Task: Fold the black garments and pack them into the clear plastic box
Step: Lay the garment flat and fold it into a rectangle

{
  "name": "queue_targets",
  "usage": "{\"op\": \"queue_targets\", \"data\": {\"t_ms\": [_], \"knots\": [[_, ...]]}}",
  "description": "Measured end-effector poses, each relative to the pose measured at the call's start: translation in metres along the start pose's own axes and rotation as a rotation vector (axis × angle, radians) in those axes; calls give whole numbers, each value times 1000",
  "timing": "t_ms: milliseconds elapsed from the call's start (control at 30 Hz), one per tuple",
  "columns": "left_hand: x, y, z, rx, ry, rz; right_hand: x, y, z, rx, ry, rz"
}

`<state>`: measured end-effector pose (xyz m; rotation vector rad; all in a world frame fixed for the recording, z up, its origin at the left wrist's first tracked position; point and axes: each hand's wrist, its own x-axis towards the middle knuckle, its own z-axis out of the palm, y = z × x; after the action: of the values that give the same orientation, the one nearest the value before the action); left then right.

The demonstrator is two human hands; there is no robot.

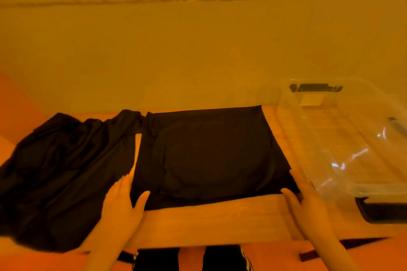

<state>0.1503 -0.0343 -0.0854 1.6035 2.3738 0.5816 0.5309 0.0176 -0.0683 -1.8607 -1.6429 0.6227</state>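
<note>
From the head view, we see the folded garment (207, 156) lying flat on the table (220, 220), a neat dark rectangle between our two hands. Our left hand (123, 200) sits at its near left corner, fingers (126, 182) straight along the cloth's left edge and thumb laid on top of the fabric; it touches rather than grips, as far as we can tell. Our right hand (306, 196) sits at the near right corner, fingers likewise extended along the right edge, thumb pointing in across the near hem, and nothing closed in it. Beyond the left fingers, touching the folded piece at its far corner, lies the heap (61, 174) of unfolded black cloth. Just outside the right fingers stands the box (343, 138), open-topped and, so far as the glare lets us judge, with no cloth in it yet. We judge the fabric to be thin, light and limp, probably a little slick, so it will sag and unfold if lifted by one edge. We would slide the fingers of both hands under the two side edges, thumbs on top, and carry it flat, or fold it once more first if it is wider than the box.
</note>
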Motion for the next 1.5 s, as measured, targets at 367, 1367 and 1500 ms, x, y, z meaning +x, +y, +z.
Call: {"op": "queue_targets", "data": {"t_ms": [367,1367,1500], "knots": [[-42,4,-18,-294,155,-318,-17,5,-8,-146,117,-46],[166,42,3,315,-104,145,140,-78,50,-430,-281,-304],[147,89,24,348,-173,310,167,-73,57,-560,-308,-264]]}}
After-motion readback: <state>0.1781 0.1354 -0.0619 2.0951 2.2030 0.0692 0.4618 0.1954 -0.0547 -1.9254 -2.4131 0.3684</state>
